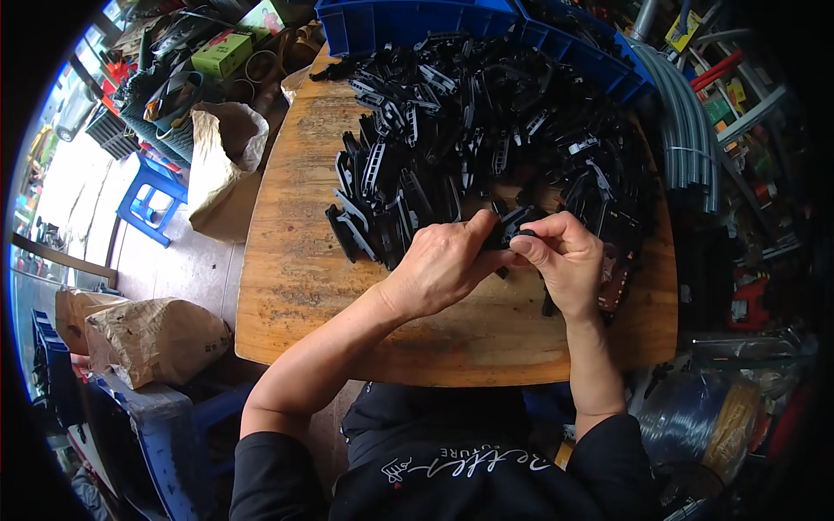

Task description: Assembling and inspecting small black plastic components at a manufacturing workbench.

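Observation:
Over the near half of the wooden table, my left hand (441, 263) is closed around a black plastic part (512, 222), which its fingers partly hide. Close against it on the right, my right hand (566, 260) pinches a small black piece (526, 233) between thumb and forefinger. Whether that piece is joined to the part in my left hand I cannot tell. Just beyond both hands spreads a large heap of black plastic parts (469, 113), many long and narrow, some with ladder-like slots.
The heap covers most of the far wooden tabletop (291, 269). Blue crates (408, 24) stand along the far edge. Brown paper sacks (161, 339) and a blue stool (152, 198) are on the left. Coiled grey tubing (691, 130) hangs at right, above a spool (695, 417).

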Demonstrator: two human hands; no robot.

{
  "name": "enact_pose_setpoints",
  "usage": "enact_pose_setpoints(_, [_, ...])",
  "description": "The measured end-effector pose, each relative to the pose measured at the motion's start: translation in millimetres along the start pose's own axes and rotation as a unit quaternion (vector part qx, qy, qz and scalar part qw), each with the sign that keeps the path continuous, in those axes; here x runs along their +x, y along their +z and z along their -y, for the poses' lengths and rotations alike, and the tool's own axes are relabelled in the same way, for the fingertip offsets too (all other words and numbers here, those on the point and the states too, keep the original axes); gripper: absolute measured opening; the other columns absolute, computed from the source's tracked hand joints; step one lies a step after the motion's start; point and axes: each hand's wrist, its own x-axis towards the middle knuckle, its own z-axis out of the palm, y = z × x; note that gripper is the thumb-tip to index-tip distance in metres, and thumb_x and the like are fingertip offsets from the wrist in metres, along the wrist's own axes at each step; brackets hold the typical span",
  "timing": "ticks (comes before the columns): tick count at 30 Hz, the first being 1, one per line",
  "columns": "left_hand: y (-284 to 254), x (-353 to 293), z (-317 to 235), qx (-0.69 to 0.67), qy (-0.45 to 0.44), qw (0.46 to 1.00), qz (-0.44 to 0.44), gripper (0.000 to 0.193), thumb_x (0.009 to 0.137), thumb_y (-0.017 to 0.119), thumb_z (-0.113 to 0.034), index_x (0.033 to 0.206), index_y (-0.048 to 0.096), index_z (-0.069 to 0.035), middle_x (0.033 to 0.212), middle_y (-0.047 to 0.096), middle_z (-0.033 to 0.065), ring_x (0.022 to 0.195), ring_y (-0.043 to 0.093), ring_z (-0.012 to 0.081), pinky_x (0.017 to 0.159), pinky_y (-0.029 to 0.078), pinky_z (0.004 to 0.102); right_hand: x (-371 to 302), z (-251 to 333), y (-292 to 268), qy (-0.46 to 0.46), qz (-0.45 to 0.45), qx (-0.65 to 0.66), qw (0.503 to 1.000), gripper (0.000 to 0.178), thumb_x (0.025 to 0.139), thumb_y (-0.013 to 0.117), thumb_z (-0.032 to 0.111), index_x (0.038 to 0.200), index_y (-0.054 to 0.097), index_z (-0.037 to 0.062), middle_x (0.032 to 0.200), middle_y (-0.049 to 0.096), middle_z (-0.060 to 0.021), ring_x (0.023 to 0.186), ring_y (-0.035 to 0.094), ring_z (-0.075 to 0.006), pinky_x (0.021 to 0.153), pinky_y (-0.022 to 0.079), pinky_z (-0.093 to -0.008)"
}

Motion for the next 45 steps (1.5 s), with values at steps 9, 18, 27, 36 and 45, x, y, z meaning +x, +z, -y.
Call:
enact_pose_setpoints(9, [3,-7,-1,-0.038,0.026,0.999,-0.018,0.031,0.086,0.061,-0.026,0.086,0.042,-0.001,0.055,0.052,0.0171,0.056,0.056,0.0377,0.048,0.041,0.0436,6,2,0,0.052,0.076,0.081,0.992,0.041,0.082,0.070,0.023,0.110,0.051,-0.0011,0.086,0.059,-0.0016,0.077,0.054,-0.0050,0.070,0.046,-0.0188])
enact_pose_setpoints(18, [0,-6,-2,-0.050,0.027,0.998,-0.004,0.030,0.086,0.062,-0.028,0.095,0.055,0.000,0.061,0.051,0.0128,0.052,0.051,0.0254,0.050,0.040,0.0335,7,3,-8,0.046,0.048,0.085,0.994,0.029,0.078,0.075,0.024,0.086,0.056,0.0027,0.071,0.058,0.0023,0.063,0.051,-0.0020,0.057,0.040,-0.0149])
enact_pose_setpoints(27, [-51,7,13,-0.467,-0.063,0.873,-0.123,0.030,0.077,0.054,0.001,0.103,0.045,-0.010,0.095,0.058,0.0075,0.091,0.055,0.0148,0.081,0.043,0.0285,68,-2,9,-0.091,0.098,-0.389,0.912,0.025,0.078,0.068,0.022,0.093,0.058,0.0050,0.081,0.059,-0.0059,0.070,0.056,-0.0170,0.066,0.046,-0.0291])
enact_pose_setpoints(36, [-46,7,-1,-0.345,-0.280,0.896,-0.017,0.029,0.086,0.064,-0.028,0.097,0.060,-0.002,0.073,0.061,0.0033,0.062,0.059,0.0103,0.057,0.048,0.0241,44,24,3,0.039,0.044,-0.229,0.972,0.010,0.080,0.067,0.008,0.084,0.063,0.0006,0.069,0.061,-0.0050,0.068,0.060,-0.0096,0.062,0.047,-0.0229])
enact_pose_setpoints(45, [-22,6,16,-0.443,-0.239,0.860,-0.088,0.023,0.079,0.059,-0.003,0.102,0.062,0.000,0.082,0.065,0.0071,0.059,0.058,0.0097,0.056,0.048,0.0213,18,-6,5,-0.116,0.026,-0.451,0.885,0.020,0.074,0.073,0.013,0.083,0.060,0.0009,0.077,0.056,-0.0056,0.066,0.055,-0.0168,0.064,0.045,-0.0300])
